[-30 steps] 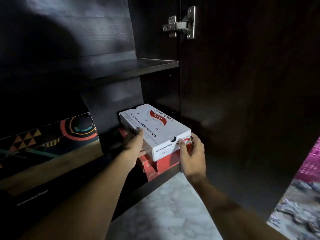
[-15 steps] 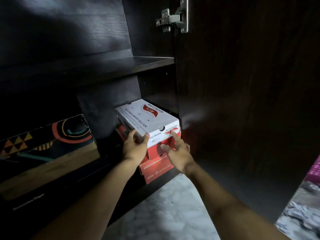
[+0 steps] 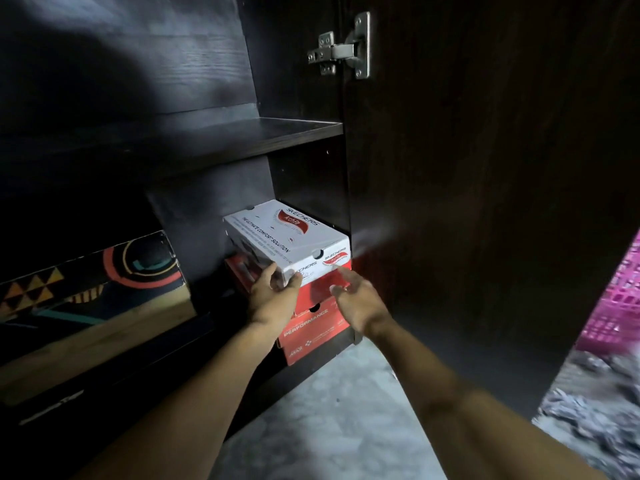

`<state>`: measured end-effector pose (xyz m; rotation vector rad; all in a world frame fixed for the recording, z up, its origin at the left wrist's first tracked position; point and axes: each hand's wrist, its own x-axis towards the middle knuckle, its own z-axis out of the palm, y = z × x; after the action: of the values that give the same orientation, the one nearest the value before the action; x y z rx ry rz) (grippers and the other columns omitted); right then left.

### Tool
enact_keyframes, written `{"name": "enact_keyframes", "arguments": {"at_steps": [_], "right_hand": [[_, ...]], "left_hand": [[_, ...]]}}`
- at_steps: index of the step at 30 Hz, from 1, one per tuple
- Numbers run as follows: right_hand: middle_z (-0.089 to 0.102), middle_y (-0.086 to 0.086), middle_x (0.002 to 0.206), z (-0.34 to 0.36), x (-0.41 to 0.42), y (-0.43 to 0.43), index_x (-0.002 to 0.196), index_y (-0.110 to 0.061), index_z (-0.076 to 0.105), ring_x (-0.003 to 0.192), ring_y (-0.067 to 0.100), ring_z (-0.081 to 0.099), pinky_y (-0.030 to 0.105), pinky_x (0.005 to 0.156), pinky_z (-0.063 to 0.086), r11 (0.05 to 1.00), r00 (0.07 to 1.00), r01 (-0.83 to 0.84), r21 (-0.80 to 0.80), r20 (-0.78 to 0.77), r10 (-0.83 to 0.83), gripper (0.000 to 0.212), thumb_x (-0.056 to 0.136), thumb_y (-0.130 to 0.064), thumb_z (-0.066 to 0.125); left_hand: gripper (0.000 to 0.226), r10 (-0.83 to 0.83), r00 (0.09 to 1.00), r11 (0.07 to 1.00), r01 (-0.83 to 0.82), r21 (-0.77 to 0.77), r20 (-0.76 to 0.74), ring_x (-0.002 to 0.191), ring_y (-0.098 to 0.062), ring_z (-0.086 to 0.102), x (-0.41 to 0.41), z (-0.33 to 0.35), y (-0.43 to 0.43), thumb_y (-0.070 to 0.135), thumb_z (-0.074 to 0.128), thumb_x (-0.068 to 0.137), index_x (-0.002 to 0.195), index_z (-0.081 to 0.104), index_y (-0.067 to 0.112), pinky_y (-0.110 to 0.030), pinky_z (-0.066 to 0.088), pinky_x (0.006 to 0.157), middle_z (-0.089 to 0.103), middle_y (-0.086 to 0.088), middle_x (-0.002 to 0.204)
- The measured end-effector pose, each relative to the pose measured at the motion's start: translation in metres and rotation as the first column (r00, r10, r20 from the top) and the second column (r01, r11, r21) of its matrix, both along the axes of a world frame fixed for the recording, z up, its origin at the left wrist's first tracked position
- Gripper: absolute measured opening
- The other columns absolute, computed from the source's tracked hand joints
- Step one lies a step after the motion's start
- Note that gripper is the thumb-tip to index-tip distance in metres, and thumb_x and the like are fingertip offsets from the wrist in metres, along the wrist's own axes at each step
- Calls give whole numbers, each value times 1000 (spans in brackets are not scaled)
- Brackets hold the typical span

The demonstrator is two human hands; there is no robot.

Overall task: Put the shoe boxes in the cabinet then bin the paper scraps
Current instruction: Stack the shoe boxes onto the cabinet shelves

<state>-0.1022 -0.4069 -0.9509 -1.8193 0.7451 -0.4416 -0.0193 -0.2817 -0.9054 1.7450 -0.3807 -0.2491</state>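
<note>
The white Skechers shoe box [image 3: 287,240] sits inside the dark wooden cabinet [image 3: 304,188], in the lower compartment beneath the shelf [image 3: 242,136] and against the compartment's right wall. It rests on top of red shoe-box cardboard [image 3: 323,289], the lower part of which carries the word PERFORMANCE. Whether the red part is one box or two cannot be told. The red front projects slightly further out than the white box and reaches the cabinet's bottom edge. The left hand [image 3: 273,294] grips the near lower-left corner of the white box, with the fingers curled round the side and the thumb on the front face. The right hand [image 3: 358,301] is held with its fingers straight and spread, just in front of the red cardboard and below the white box's lower right corner. Contact between these fingertips and either box cannot be confirmed. The two hands are apart, one on each side of the stack's front. The cabinet door [image 3: 485,168] stands open to the right on a metal hinge [image 3: 341,48]. A pink plastic basket [image 3: 620,299] and a heap of grey paper scraps [image 3: 595,414] lie at the right edge, well apart from the boxes. A pale marbled floor [image 3: 329,417] extends below the cabinet. A patterned panel [image 3: 86,275] occupies the left side.
</note>
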Motion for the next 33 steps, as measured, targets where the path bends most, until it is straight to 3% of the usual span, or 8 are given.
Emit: {"name": "enact_keyframes", "arguments": {"at_steps": [3, 7, 12, 19, 24, 27, 30, 33], "right_hand": [[68, -4, 121, -1, -23, -4, 132, -36, 55, 111, 20, 65, 43, 98, 51, 990, 997, 44, -133, -57, -52, 59, 75, -53, 51], [58, 0, 136, 49, -79, 35, 135, -30, 54, 126, 25, 54, 38, 105, 44, 933, 972, 81, -351, -178, -152, 42, 93, -33, 51], [56, 1, 140, 71, -152, 48, 138, -35, 50, 127, 24, 54, 38, 107, 43, 889, 913, 26, -458, -351, -208, 45, 93, -35, 47], [62, 2, 133, 92, -290, 97, 133, -29, 57, 120, 24, 60, 44, 103, 47, 825, 819, 166, -540, -391, -421, 39, 95, -26, 47], [64, -4, 131, 97, -398, 165, 126, -32, 61, 113, 22, 63, 38, 95, 51, 731, 707, 223, -645, -410, -577, 35, 94, -28, 46], [67, -1, 121, 104, -457, 190, 118, -31, 64, 102, 26, 65, 34, 82, 51, 604, 613, 262, -753, -353, -707, 29, 94, -29, 47], [67, 4, 110, 92, -508, 210, 112, -24, 65, 98, 29, 62, 37, 81, 49, 351, 498, 500, -792, -69, -865, 25, 89, -27, 55], [63, 1, 100, 52, -550, 241, 101, -21, 64, 92, 24, 56, 35, 74, 42, 96, 335, 626, -774, 156, -929, 20, 87, -28, 52]], "left_hand": [[42, -59, 995, 997, 54, 58, 84, 101, -18, 60, -18, 8, 11, 15, 66, 90, 131, 55, 11, -26, 47, 93, 63, -1, 112], [36, -206, 961, 962, 164, 220, 186, 107, -22, 61, -43, 20, 19, 25, 68, 87, 122, 62, 18, -33, 49, 96, 64, -4, 115], [26, -433, 875, 892, 383, 238, 216, 98, -22, 65, -100, 28, 23, 16, 67, 88, 114, 68, 11, -31, 50, 94, 69, -7, 103], [20, -675, 692, 737, 613, 286, 255, 82, -18, 62, -207, 39, 33, 21, 62, 90, 107, 71, 14, -23, 46, 75, 62, 5, 76], [23, -803, 554, 596, 756, 271, 220, 78, -14, 61, -293, 45, 33, 28, 58, 93, 111, 68, 20, -18, 45, 55, 67, 2, 90], [29, -855, 494, 519, 820, 241, 160, 84, -16, 59, -346, 41, 25, 32, 58, 93, 118, 64, 19, -22, 45, 61, 66, -2, 99], [36, -879, 470, 475, 845, 246, 82, 101, -21, 59, -386, 27, 6, 39, 58, 92, 123, 59, 22, -31, 48, 89, 61, 0, 111], [42, -858, 514, 488, 830, 271, -29, 114, -27, 56, -415, -1, -8, 37, 54, 94, 132, 51, 19, -36, 46, 97, 55, 1, 124]]}}
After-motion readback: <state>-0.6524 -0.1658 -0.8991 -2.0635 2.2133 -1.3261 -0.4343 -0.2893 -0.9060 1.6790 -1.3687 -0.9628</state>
